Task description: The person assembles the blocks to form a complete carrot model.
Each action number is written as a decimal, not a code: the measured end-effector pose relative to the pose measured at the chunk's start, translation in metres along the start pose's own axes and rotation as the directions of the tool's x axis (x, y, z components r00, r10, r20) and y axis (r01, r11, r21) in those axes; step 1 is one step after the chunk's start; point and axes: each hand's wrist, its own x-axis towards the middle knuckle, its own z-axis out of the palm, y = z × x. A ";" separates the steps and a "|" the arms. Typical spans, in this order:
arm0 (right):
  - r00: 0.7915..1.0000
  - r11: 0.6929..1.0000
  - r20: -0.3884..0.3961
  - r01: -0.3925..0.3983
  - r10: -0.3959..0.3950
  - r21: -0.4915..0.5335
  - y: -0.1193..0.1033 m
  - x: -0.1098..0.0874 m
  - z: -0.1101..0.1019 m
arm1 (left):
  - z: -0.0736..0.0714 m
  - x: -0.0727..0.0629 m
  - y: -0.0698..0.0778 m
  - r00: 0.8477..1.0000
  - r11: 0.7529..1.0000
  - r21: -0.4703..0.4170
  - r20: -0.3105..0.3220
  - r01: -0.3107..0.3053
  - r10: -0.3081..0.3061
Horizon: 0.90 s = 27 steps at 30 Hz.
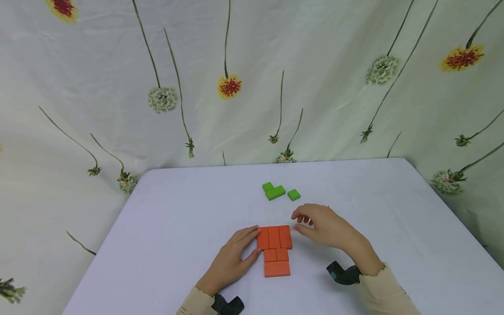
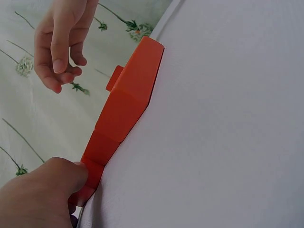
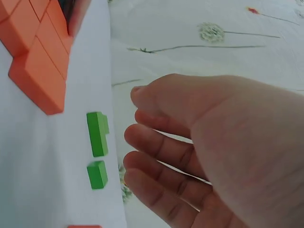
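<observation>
Orange blocks [image 1: 274, 237]: flat group on the worktop [image 1: 177, 210], between my hands; three side by side in the far row, two small ones in the middle, one wide one nearest, edges touching.
My left hand [image 1: 232, 258]: left of the group, fingers extended, touching the left block of the far row, thumb by its near left corner.
My right hand [image 1: 324, 225]: just right of the far row, apart from it; fingers loosely bent, holding nothing.
Orange piece [image 1: 328, 207]: beyond my right hand, mostly hidden, can't tell shape.
Green blocks [image 1: 275, 193]: far side, beyond the orange group; two touching, loose green block [image 1: 293, 194] just right of them.
Wrist gear: black device [image 1: 343, 275] on each wrist, beige sleeves [image 1: 387, 291].
Backdrop: floral cloth [image 1: 323, 109] behind the worktop.
</observation>
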 end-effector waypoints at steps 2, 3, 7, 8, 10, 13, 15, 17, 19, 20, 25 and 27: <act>1.000 1.000 -0.016 -0.013 0.012 -0.015 0.003 -0.002 -0.005 | 0.000 0.000 0.000 1.000 1.000 0.001 -0.001 0.001 -0.001; 1.000 1.000 -0.022 -0.020 0.019 -0.020 0.005 -0.002 -0.007 | 0.000 0.000 0.000 1.000 1.000 0.001 -0.001 0.001 -0.001; 0.996 0.996 -0.038 -0.081 0.080 -0.030 0.011 -0.004 -0.013 | 0.001 0.000 0.000 1.000 1.000 -0.001 0.001 0.001 -0.001; 0.995 0.995 -0.040 -0.097 0.095 -0.033 0.013 -0.005 -0.014 | 0.001 0.000 0.000 1.000 1.000 -0.003 0.001 0.000 0.000; 0.992 0.992 -0.045 -0.122 0.121 -0.036 0.016 -0.005 -0.016 | 0.001 0.000 -0.001 1.000 1.000 -0.004 0.000 -0.003 0.003; 0.989 0.989 -0.048 -0.145 0.144 -0.038 0.022 -0.007 -0.019 | 0.001 0.000 -0.001 1.000 1.000 -0.002 -0.003 -0.008 0.008; 0.985 0.985 -0.047 -0.166 0.165 -0.034 0.027 -0.008 -0.022 | 0.001 0.000 -0.001 1.000 1.000 0.002 -0.003 -0.008 0.008; 0.979 0.980 -0.045 -0.198 0.197 -0.031 0.032 -0.010 -0.024 | 0.002 0.000 -0.002 1.000 1.000 0.007 -0.005 -0.010 0.010; 0.970 0.971 -0.033 -0.240 0.239 -0.019 0.037 -0.011 -0.025 | 0.001 0.000 -0.002 1.000 1.000 0.005 -0.004 -0.008 0.008; 0.965 0.966 -0.027 -0.259 0.259 -0.014 0.040 -0.012 -0.025 | 0.001 0.000 -0.001 1.000 1.000 0.003 -0.003 -0.007 0.007; 0.948 0.948 0.006 -0.317 0.317 -0.018 0.050 -0.014 -0.024 | 0.001 -0.001 -0.001 1.000 1.000 -0.004 0.001 0.001 -0.001; 0.943 0.943 0.019 -0.330 0.331 -0.026 0.053 -0.014 -0.022 | 0.002 -0.001 -0.001 1.000 1.000 -0.002 -0.001 -0.003 0.003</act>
